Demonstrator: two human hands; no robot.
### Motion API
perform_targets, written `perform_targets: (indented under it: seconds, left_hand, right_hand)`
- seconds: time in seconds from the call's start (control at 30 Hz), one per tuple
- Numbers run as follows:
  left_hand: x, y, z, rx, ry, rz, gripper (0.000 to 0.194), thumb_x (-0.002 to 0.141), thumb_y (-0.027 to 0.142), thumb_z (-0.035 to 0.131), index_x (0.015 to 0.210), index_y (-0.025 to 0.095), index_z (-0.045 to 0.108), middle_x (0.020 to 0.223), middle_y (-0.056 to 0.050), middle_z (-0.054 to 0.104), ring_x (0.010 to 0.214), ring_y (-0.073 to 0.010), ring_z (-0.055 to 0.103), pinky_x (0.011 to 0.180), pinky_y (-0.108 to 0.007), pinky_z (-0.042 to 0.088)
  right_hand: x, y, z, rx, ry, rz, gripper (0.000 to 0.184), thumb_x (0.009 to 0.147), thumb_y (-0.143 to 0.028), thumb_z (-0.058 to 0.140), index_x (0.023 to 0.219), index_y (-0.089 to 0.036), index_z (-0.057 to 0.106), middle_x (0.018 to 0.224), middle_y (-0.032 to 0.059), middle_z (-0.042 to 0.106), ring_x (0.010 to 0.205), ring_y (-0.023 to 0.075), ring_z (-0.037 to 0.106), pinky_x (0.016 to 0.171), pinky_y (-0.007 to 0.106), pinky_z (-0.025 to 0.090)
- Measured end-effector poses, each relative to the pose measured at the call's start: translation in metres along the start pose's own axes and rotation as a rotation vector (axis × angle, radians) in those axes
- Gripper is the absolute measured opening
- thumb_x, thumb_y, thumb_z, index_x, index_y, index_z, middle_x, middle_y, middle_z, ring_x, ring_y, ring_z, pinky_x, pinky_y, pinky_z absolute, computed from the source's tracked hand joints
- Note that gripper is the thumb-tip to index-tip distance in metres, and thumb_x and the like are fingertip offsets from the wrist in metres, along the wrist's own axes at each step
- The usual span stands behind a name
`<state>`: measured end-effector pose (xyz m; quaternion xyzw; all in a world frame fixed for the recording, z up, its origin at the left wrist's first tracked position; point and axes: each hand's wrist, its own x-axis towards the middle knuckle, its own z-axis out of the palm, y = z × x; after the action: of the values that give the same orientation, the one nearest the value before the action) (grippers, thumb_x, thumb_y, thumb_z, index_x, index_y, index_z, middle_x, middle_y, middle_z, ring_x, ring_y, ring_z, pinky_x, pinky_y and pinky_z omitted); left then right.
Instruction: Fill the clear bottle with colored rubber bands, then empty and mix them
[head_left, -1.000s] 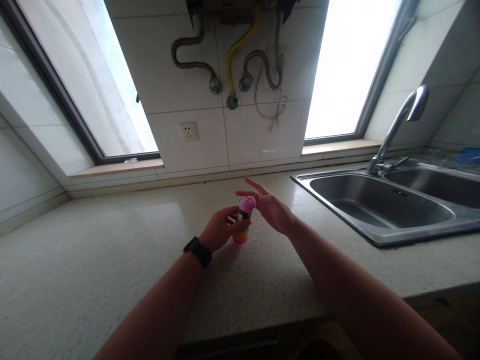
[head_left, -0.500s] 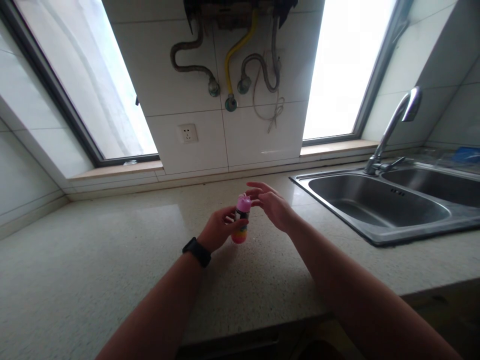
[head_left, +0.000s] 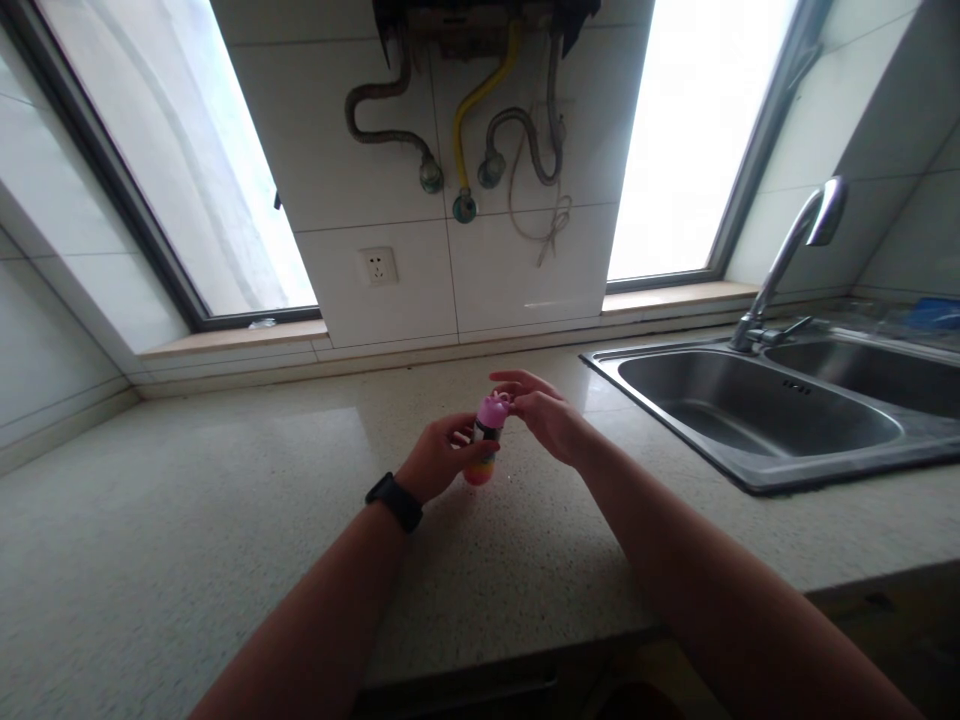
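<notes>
A small bottle (head_left: 481,460) with a pink cap (head_left: 493,411) and a black, yellow and red body stands on the countertop, its top leaning slightly right. My left hand (head_left: 439,455) is wrapped round the bottle's body from the left, thumb across the front; the fingertips behind are partly hidden. On the left wrist is a black watch. My right hand (head_left: 551,420) meets the cap from the right, thumb and a finger pinching at a small pink loop on top. Its other fingers stretch out behind the cap.
A speckled pale countertop (head_left: 247,530) spreads around the hands. To the right lies a double steel sink (head_left: 720,450) with a chrome tap (head_left: 787,250). On the tiled wall are a socket (head_left: 379,266), hoses and a yellow pipe (head_left: 459,130) under a dark appliance.
My right hand's thumb and finger have closed in on the cap's loop. The bottle's top has tipped a little to the right. My left hand keeps its hold.
</notes>
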<state>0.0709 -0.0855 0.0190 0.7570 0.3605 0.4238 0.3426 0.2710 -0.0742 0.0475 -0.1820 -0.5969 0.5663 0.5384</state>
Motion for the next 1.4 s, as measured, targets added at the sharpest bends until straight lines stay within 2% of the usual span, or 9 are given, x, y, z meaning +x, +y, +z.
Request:
perform_targets:
  seconds: [0.1, 0.27, 0.33, 0.43, 0.57, 0.77, 1.0, 1.13, 1.4]
  left_hand:
    - [-0.001, 0.002, 0.0, 0.016, -0.033, 0.018, 0.042, 0.078, 0.043, 0.074, 0.111, 0.018, 0.07, 0.09, -0.006, 0.069, 0.076, -0.0161, 0.059, 0.071, -0.03, 0.046]
    - [-0.002, 0.004, 0.0, 0.015, -0.064, 0.026, 0.042, 0.079, 0.042, 0.072, 0.113, 0.019, 0.069, 0.091, -0.006, 0.069, 0.076, -0.0158, 0.059, 0.069, -0.029, 0.046]
    - [-0.001, 0.004, 0.0, 0.014, -0.069, 0.041, 0.039, 0.08, 0.042, 0.071, 0.112, 0.019, 0.069, 0.09, -0.006, 0.069, 0.075, -0.0153, 0.059, 0.07, -0.029, 0.046]
    - [-0.001, 0.003, 0.0, 0.018, -0.049, 0.051, 0.037, 0.081, 0.041, 0.071, 0.11, 0.018, 0.07, 0.091, -0.005, 0.069, 0.077, -0.0154, 0.06, 0.07, -0.029, 0.047]
    - [0.0, 0.002, 0.002, 0.053, -0.01, 0.044, 0.036, 0.08, 0.041, 0.072, 0.107, 0.017, 0.07, 0.094, -0.006, 0.07, 0.08, -0.017, 0.061, 0.071, -0.029, 0.049]
    - [-0.001, 0.003, 0.005, 0.107, -0.007, 0.057, 0.035, 0.081, 0.043, 0.069, 0.104, 0.017, 0.071, 0.092, -0.006, 0.07, 0.078, -0.017, 0.062, 0.072, -0.03, 0.05]
    - [-0.001, 0.004, 0.001, -0.065, -0.079, 0.017, 0.039, 0.085, 0.042, 0.065, 0.113, 0.015, 0.067, 0.091, -0.008, 0.07, 0.083, -0.019, 0.064, 0.075, -0.032, 0.052]
    - [0.0, 0.001, 0.001, -0.078, -0.083, 0.022, 0.038, 0.084, 0.041, 0.067, 0.111, 0.015, 0.067, 0.094, -0.009, 0.07, 0.086, -0.0198, 0.064, 0.078, -0.034, 0.053]
    - [0.003, -0.007, 0.003, -0.043, -0.049, 0.0, 0.034, 0.081, 0.037, 0.07, 0.107, 0.015, 0.068, 0.094, -0.007, 0.069, 0.082, -0.0188, 0.064, 0.079, -0.035, 0.053]
  right_hand:
    - [-0.002, -0.001, 0.001, -0.011, -0.033, 0.011, 0.041, 0.076, -0.017, 0.056, 0.116, -0.023, 0.065, 0.1, 0.0038, 0.066, 0.09, 0.0164, 0.06, 0.084, 0.033, 0.047]
    - [-0.005, -0.004, 0.003, -0.03, -0.183, 0.053, 0.057, 0.08, -0.021, 0.066, 0.135, -0.029, 0.052, 0.123, 0.0065, 0.064, 0.104, 0.0164, 0.061, 0.092, 0.034, 0.047]
    - [-0.005, -0.005, 0.004, -0.033, -0.206, 0.062, 0.059, 0.081, -0.023, 0.069, 0.137, -0.028, 0.049, 0.121, 0.0076, 0.066, 0.106, 0.0164, 0.062, 0.093, 0.034, 0.048]
    - [-0.004, -0.004, 0.005, -0.063, -0.17, 0.055, 0.057, 0.078, -0.024, 0.074, 0.132, -0.026, 0.054, 0.112, 0.0069, 0.069, 0.102, 0.0157, 0.063, 0.09, 0.033, 0.05]
    - [0.0, 0.004, 0.006, -0.129, -0.056, 0.024, 0.05, 0.069, -0.023, 0.082, 0.115, -0.022, 0.063, 0.094, 0.0017, 0.068, 0.083, 0.012, 0.063, 0.076, 0.027, 0.053]
    - [0.003, 0.015, 0.006, -0.249, 0.08, -0.024, 0.05, 0.062, -0.025, 0.086, 0.106, -0.021, 0.063, 0.08, -0.0031, 0.06, 0.066, 0.0092, 0.056, 0.06, 0.024, 0.048]
    - [-0.003, 0.003, 0.008, -0.127, -0.133, 0.032, 0.058, 0.079, -0.029, 0.074, 0.133, -0.027, 0.053, 0.121, 0.007, 0.064, 0.1, 0.0153, 0.063, 0.088, 0.033, 0.052]
    - [-0.003, 0.004, 0.008, -0.188, -0.134, 0.03, 0.052, 0.079, -0.029, 0.074, 0.128, -0.026, 0.057, 0.114, 0.0054, 0.067, 0.097, 0.0156, 0.064, 0.088, 0.035, 0.052]
    - [0.0, 0.014, 0.007, -0.473, -0.054, -0.115, 0.045, 0.078, -0.029, 0.073, 0.12, -0.026, 0.06, 0.1, 0.003, 0.065, 0.091, 0.0165, 0.06, 0.084, 0.035, 0.049]
